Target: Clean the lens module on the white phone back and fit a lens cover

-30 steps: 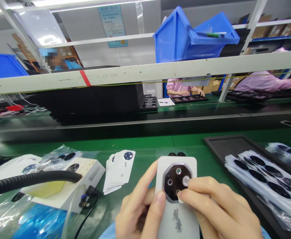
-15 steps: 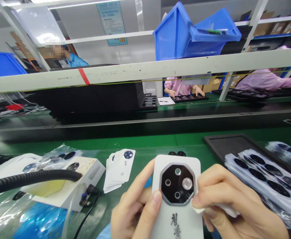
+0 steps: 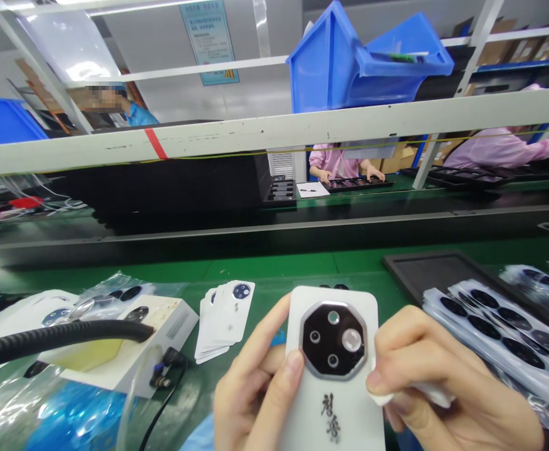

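Observation:
A white phone back cover (image 3: 333, 401) with a dark octagonal camera plate (image 3: 333, 339) stands upright in front of me. My left hand (image 3: 253, 391) grips its left edge, thumb on the face beside the plate. My right hand (image 3: 448, 388) is closed beside the cover's right edge, pinching a small white piece (image 3: 382, 397), perhaps a peeled film or wipe.
A fanned stack of white cards (image 3: 225, 319) lies on the green belt. At left are a white box (image 3: 128, 351), a black hose (image 3: 58, 338) and plastic bags. A black tray (image 3: 425, 269) with bagged lens strips (image 3: 495, 332) sits at right. Other workers sit beyond the far belt.
My right hand came off the camera plate and moved to the cover's right edge with the white piece in it. The cover rose a little and the plate now shows fully.

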The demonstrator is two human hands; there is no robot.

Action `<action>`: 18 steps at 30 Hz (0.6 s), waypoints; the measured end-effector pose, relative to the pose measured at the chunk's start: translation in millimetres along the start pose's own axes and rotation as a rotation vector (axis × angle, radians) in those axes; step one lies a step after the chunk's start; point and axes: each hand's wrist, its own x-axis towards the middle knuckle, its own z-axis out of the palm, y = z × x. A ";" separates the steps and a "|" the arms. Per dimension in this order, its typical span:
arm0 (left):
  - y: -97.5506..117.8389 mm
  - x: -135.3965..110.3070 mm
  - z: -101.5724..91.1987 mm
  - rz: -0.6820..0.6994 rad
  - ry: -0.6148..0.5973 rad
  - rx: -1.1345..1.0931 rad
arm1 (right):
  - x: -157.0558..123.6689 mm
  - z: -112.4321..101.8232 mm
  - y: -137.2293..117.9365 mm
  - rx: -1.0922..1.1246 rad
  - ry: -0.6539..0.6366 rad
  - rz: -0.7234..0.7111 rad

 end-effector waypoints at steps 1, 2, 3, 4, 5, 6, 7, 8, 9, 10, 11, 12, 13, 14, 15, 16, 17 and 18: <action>-4.6 4.5 2.4 0.014 -0.025 0.012 | 3.1 -1.4 4.8 0.018 -0.005 -0.004; -12.6 10.2 5.3 0.025 -0.071 0.026 | 6.7 -2.5 12.5 0.040 0.011 0.016; -24.4 16.8 8.5 0.025 -0.140 0.039 | 10.1 -3.3 23.8 0.067 0.045 0.062; -40.4 23.5 11.4 0.017 -0.224 0.052 | 12.6 -4.2 38.9 0.093 0.092 0.135; -60.3 29.8 13.6 -0.016 -0.318 0.058 | 13.3 -5.3 57.7 0.107 0.127 0.230; -83.2 34.9 14.9 -0.063 -0.407 0.062 | 11.5 -6.9 79.8 0.126 0.135 0.323; -107.9 38.6 14.9 -0.091 -0.448 0.080 | 7.0 -9.4 104.4 0.134 0.127 0.409; -133.0 40.6 13.9 -0.109 -0.472 0.122 | -0.1 -12.6 130.1 0.098 0.105 0.489; -156.9 41.2 12.0 -0.112 -0.485 0.175 | -9.6 -16.6 155.8 0.026 0.078 0.566; -178.5 40.6 9.4 -0.108 -0.490 0.234 | -20.4 -21.0 180.3 -0.014 0.073 0.605; -196.8 39.2 6.6 -0.091 -0.489 0.300 | -31.8 -25.5 202.5 -0.041 0.068 0.634; -211.4 37.4 3.7 -0.070 -0.488 0.367 | -42.9 -29.6 221.6 -0.075 0.065 0.653; -222.2 35.3 1.0 -0.049 -0.487 0.433 | -53.1 -33.0 237.4 -0.109 0.062 0.667; -229.3 33.4 -1.5 -0.026 -0.491 0.495 | -61.7 -35.4 249.6 -0.146 0.055 0.675; -233.2 31.6 -3.6 -0.003 -0.499 0.553 | -68.8 -36.7 258.6 -0.182 0.043 0.680; -234.3 30.3 -5.4 0.028 -0.507 0.609 | -74.2 -36.8 264.6 -0.216 0.026 0.682; -233.2 29.9 -6.7 0.070 -0.508 0.668 | -78.1 -35.9 268.4 -0.246 0.005 0.681; -230.2 30.8 -7.3 0.121 -0.499 0.727 | -80.9 -34.3 270.5 -0.272 -0.018 0.679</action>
